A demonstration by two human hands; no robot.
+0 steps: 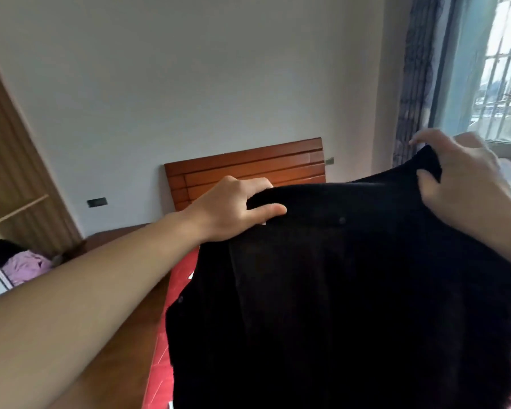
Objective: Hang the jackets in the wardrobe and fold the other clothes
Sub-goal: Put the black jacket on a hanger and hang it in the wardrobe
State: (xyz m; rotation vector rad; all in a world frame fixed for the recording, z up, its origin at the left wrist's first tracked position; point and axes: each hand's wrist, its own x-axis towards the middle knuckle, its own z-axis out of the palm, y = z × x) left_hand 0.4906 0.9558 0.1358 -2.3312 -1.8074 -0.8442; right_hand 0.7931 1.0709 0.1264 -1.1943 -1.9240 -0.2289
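Observation:
A black buttoned garment (337, 290) hangs in the air in front of me and fills the lower right of the view. My left hand (233, 208) grips its top edge at the left, thumb in front of the cloth and fingers behind. My right hand (460, 178) grips the top edge at the right, fingers curled over a bunched corner. The garment hangs above a bed with a red cover (171, 349). Its lower part runs out of the frame.
A wooden headboard (248, 166) stands against the white wall behind the garment. At the far left is an open wardrobe (12, 178) with a shelf; pink (27, 267) and dark clothes lie in it. A curtain (416, 84) and a barred window are at the right.

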